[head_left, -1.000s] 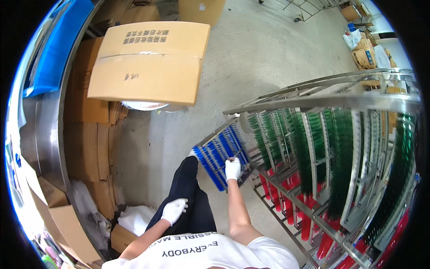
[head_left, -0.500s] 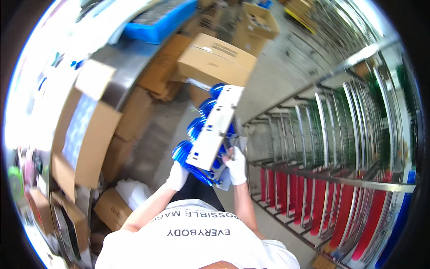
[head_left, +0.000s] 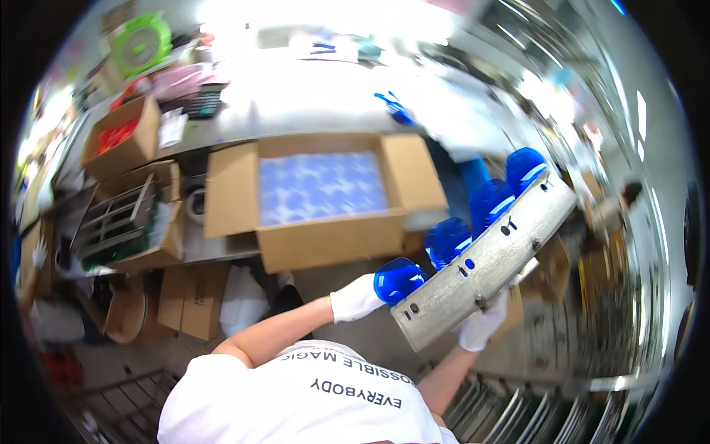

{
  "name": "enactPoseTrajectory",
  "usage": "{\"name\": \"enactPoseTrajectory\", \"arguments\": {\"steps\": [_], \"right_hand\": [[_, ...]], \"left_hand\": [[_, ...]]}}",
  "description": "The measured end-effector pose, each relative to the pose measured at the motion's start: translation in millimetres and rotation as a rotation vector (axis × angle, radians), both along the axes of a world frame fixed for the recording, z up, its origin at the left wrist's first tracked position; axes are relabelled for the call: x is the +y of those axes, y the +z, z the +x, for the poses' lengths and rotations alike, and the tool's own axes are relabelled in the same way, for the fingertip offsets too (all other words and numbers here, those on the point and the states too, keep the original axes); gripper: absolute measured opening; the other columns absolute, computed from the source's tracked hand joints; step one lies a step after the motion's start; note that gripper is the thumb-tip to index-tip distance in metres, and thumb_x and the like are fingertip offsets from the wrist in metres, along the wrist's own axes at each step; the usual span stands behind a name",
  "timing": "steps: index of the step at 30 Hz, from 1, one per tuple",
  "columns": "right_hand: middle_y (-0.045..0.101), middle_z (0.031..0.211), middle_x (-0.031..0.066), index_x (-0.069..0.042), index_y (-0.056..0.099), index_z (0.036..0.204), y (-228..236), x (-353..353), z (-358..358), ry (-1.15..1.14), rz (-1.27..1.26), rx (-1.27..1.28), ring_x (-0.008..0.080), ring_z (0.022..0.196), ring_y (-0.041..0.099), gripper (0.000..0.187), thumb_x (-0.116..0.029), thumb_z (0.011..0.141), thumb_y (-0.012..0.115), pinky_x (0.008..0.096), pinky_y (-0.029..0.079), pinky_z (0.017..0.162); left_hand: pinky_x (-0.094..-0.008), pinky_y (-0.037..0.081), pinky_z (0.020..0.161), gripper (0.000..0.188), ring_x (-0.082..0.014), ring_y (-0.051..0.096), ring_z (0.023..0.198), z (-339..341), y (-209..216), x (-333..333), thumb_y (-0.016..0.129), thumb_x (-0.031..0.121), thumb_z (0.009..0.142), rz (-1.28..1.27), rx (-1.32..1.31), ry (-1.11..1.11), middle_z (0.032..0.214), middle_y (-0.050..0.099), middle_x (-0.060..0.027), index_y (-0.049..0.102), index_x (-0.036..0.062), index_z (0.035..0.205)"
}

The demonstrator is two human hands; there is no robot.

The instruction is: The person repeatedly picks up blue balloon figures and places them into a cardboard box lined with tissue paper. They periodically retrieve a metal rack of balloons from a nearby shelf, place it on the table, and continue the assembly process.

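A long silvery metal rack bar (head_left: 484, 259) slants up to the right in front of me. Several glossy blue rounded cup-like pieces (head_left: 448, 242) line its left side. My right hand (head_left: 487, 322), in a white glove, grips the bar from below and behind, so most of its fingers are hidden. In a white glove too, my left hand (head_left: 358, 299) is closed on the lowest blue piece (head_left: 399, 280) at the bar's near end, its fingertips hidden behind it. Beyond lies an open cardboard box (head_left: 325, 240) holding blue-and-white round shapes in rows.
The box stands on a metal table (head_left: 274, 111). To its left are a carton of metal frames (head_left: 126, 222), a carton with red pieces (head_left: 122, 133) and a green fan (head_left: 140, 44). Racks (head_left: 510, 414) stand near lower right; a person (head_left: 614, 211) is farther right.
My view has turned left, from the racks toward the table and the open box. The bar with its blue pieces has come along, now tilted farther right, both hands still on it.
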State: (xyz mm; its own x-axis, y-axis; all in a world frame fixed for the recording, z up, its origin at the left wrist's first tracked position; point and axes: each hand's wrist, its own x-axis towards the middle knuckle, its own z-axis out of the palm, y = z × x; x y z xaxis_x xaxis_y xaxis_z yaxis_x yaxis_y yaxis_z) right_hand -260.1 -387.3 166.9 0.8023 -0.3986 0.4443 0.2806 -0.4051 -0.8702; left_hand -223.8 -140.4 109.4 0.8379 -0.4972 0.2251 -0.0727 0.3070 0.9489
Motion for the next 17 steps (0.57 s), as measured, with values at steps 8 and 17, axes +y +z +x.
{"name": "enactPoseTrajectory", "arguments": {"steps": [8, 17], "right_hand": [[0.058, 0.064, 0.0068, -0.009, 0.055, 0.082, 149.0, 254.3, 262.2, 0.407, -1.257, -0.409, 0.0288, 0.056, 0.059, 0.023, -0.003, 0.067, 0.071, 0.0372, 0.046, 0.054], [0.066, 0.072, 0.0081, -0.009, 0.056, 0.092, 123.5, 512.5, 353.5, 1.021, -1.721, -0.525, 0.0283, 0.066, 0.067, 0.013, -0.013, 0.08, 0.061, 0.034, 0.054, 0.064]], "left_hand": [[-0.0274, 0.051, 0.074, 0.032, -0.0125, 0.062, 0.081, 144.8, 96.4, 258.2, 0.059, 0.021, 0.096, 0.416, 0.047, 0.781, 0.095, 0.066, -0.007, 0.058, 0.002, 0.122], [-0.0284, 0.049, 0.057, 0.036, -0.0174, 0.063, 0.056, 230.8, -48.8, 386.9, 0.062, 0.04, 0.095, 0.079, 0.621, 1.023, 0.067, 0.068, -0.0064, 0.071, 0.005, 0.092]]}}
